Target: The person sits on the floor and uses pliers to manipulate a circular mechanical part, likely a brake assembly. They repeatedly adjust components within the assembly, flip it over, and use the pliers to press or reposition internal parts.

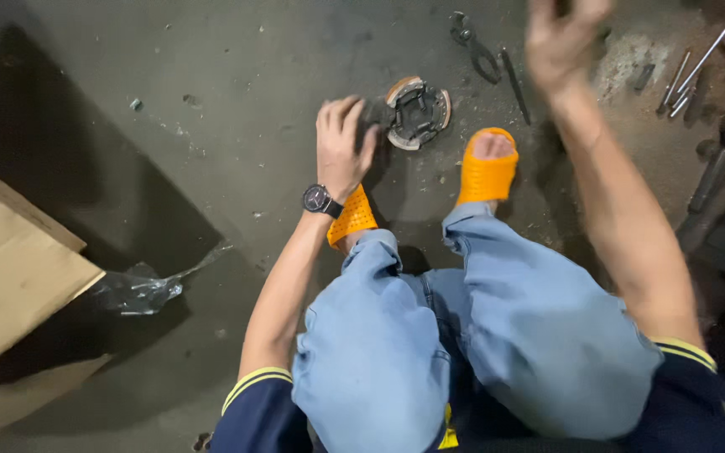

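Flattened brown cardboard [10, 277] is lying at your far left on the concrete floor [237, 75], with a crumpled clear plastic wrapper [140, 289] just beside it. Your left hand [341, 143] is closing its grip on the dark edge of the round metal brake plate [417, 111], lying beyond your orange sandals [487, 172]. Your right hand [562, 38] is hovering above, fingers loosely curled and empty, near the pliers [476, 50].
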